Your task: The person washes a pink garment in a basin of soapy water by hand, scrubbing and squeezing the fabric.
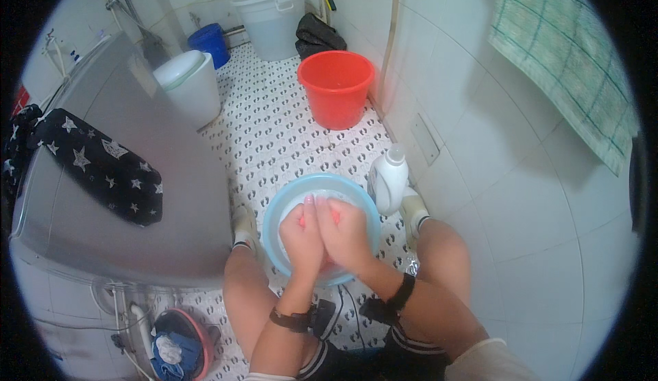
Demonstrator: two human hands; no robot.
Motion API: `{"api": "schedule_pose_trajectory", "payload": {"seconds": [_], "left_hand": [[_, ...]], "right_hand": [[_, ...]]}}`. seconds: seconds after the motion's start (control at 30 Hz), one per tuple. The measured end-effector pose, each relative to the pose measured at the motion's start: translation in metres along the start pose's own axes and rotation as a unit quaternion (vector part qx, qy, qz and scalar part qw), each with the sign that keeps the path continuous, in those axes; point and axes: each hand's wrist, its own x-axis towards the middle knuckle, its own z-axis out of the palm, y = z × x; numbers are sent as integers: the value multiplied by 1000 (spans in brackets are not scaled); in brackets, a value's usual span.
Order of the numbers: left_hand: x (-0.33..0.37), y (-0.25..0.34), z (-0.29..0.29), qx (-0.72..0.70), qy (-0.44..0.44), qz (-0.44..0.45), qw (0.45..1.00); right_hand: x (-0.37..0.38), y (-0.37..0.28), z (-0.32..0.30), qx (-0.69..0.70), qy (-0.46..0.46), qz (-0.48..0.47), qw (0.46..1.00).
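My left hand (302,236) and my right hand (343,234) are pressed side by side, thumbs together, over a light blue basin (270,249) on the floor. Both are closed on a pinkish-red cloth (334,215), and only small patches of it show between the fingers. More red shows below the hands, inside the basin. Whitish, sudsy-looking water (317,195) lies in the basin. Close to its right rim a white detergent bottle (391,179) with a handle stands upright, beside my right foot. Black straps with small devices circle both forearms.
A red bucket (336,100) stands beyond the basin by the right wall. Farther back are a white tub (271,28), a blue bin (210,43) and a toilet (192,89). A grey washing machine-like cabinet (171,175) borders the left; a bucket of clothes (195,333) sits below it.
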Motion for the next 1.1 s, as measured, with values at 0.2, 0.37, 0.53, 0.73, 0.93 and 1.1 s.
{"api": "schedule_pose_trajectory", "payload": {"seconds": [0.2,0.37,0.53,0.73,0.93,1.1], "left_hand": [[-13,-8,4,-13,-14,2,1000],[-3,-5,-3,-20,8,-20,1000],[-9,-15,3,31,46,29,998],[-11,-15,3,13,29,5,999],[-2,-11,-2,-30,23,-28,999],[-9,-23,5,38,12,34,999]], "right_hand": [[15,7,-5,13,2,69,998],[0,1,1,-52,2,-47,998],[12,6,2,-6,9,28,1000],[8,10,2,-67,17,-88,994],[-3,-1,0,-66,-17,-40,997],[15,14,-2,13,4,53,999]]}}
